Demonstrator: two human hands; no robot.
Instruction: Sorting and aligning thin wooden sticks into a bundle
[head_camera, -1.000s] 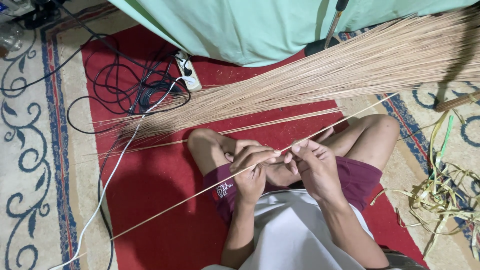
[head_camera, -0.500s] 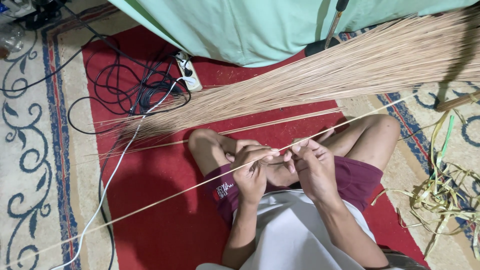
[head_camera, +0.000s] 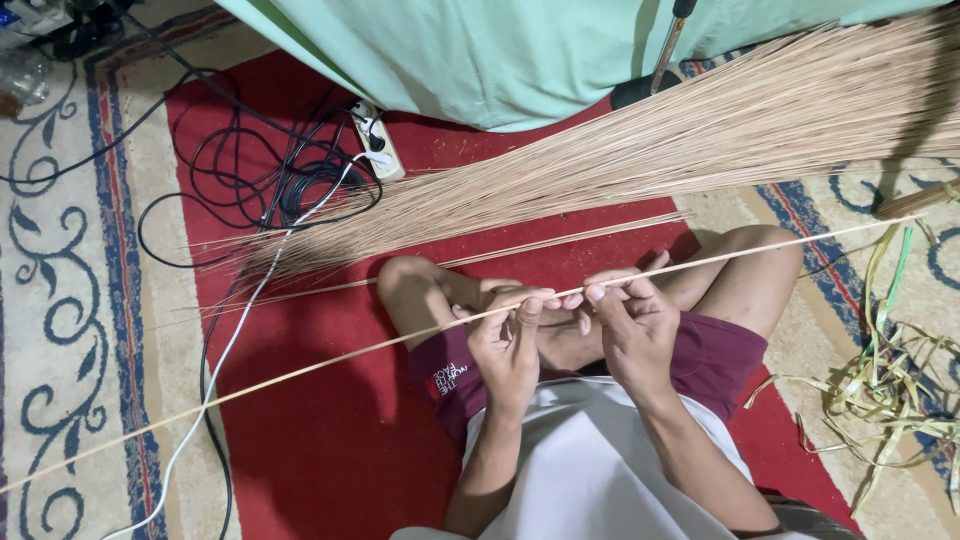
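Note:
I sit cross-legged on a red carpet (head_camera: 330, 440). Both hands pinch one long thin pale stick (head_camera: 300, 369) that runs from the lower left to the upper right across my lap. My left hand (head_camera: 507, 340) grips it near my left knee. My right hand (head_camera: 625, 320) grips it close beside the left, fingertips on the stick. A big fanned pile of similar thin sticks (head_camera: 680, 140) lies on the floor beyond my knees.
A green cloth (head_camera: 500, 50) hangs at the top. A white power strip (head_camera: 378, 142) with tangled black cables (head_camera: 290, 180) and a white cable (head_camera: 215, 370) lies at upper left. Green and yellow leaf strips (head_camera: 890, 390) lie at right on a patterned rug.
The stick has slid toward the lower left through my hands, its far end now reaching the frame's left edge. Both hands stay in my lap.

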